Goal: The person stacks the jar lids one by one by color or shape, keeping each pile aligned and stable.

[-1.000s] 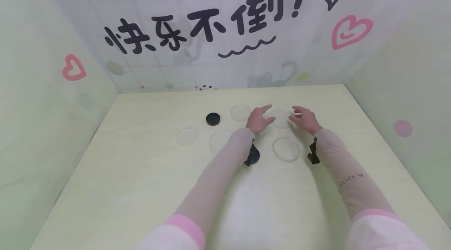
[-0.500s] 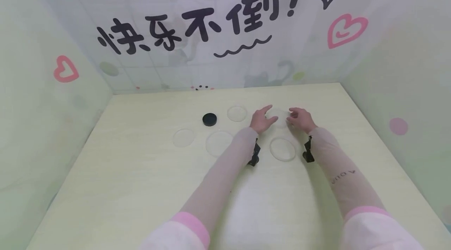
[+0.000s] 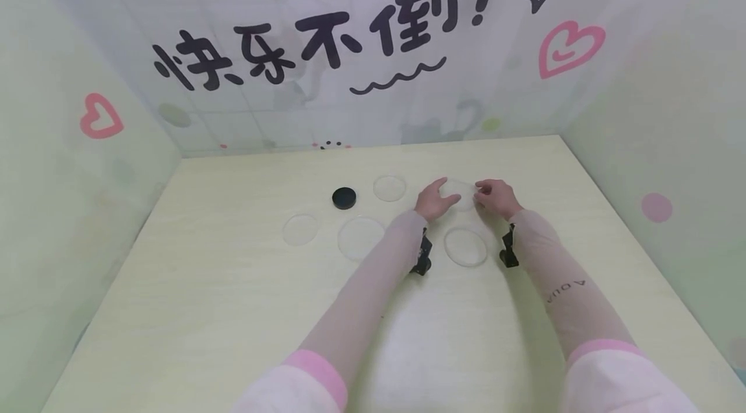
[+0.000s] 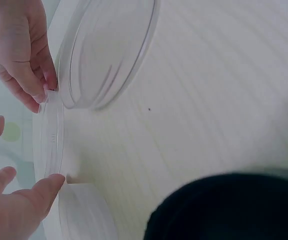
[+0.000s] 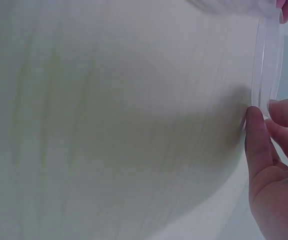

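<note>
At the back right of the table, a clear petri dish (image 3: 464, 191) is between my hands. My right hand (image 3: 495, 197) pinches its right edge, with thumb and fingertips on the rim in the right wrist view. On the opposite side my left hand (image 3: 434, 200) has its fingers spread and its thumb at the dish's edge. In the left wrist view the thin dish (image 4: 52, 135) appears nearly edge-on, with the right hand (image 4: 21, 47) at its far end.
Clear round dishes lie nearby: one in front (image 3: 466, 265), one behind the left hand (image 3: 390, 199), two more to the left (image 3: 300, 243). A small black disc (image 3: 344, 198) sits among them. A large dark round shape (image 4: 234, 215) fills the left wrist view's lower corner.
My right fingers have closed in on the edge of the petri dish. The left hand has shifted slightly toward it, and the left wrist now covers a black disc seen earlier.
</note>
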Motion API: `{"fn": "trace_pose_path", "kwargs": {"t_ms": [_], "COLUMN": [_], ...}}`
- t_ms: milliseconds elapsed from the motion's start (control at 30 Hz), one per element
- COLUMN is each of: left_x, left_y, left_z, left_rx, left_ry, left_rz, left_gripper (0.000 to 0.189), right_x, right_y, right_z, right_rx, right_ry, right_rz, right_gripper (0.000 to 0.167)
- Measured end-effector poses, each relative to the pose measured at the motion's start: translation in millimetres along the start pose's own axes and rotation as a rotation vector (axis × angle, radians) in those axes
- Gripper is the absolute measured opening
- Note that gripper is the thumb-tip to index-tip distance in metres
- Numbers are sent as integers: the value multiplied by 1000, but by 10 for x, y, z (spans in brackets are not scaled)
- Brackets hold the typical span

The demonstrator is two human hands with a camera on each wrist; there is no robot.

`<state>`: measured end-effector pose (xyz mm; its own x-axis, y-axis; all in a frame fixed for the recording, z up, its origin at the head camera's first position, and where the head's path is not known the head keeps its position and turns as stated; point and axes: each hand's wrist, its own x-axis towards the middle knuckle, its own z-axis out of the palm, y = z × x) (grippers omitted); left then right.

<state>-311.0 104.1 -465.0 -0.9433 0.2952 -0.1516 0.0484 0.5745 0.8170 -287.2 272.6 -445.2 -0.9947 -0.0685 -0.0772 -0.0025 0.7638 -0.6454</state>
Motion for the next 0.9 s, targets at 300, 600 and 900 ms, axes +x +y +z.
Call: {"fn": "trace_pose_path", "kwargs": {"t_ms": [300, 600, 900], "left_x": [-262, 465, 727], "left_y": [251, -468, -657], "left_z": [-91, 350, 498], "left_rx": [31, 64, 121], "left_ry": [16, -1, 19], "left_rz": [-118, -69, -34], "left_gripper": [65, 79, 74], "right_x": [8, 13, -36], "right_y": [-10, -3, -2], "right_z": [-21, 12, -57], "right_rx": [31, 45, 3], "right_ry": [-20, -43, -48], "right_rz": [48, 56, 44], "right_gripper": [36, 35, 34]}}
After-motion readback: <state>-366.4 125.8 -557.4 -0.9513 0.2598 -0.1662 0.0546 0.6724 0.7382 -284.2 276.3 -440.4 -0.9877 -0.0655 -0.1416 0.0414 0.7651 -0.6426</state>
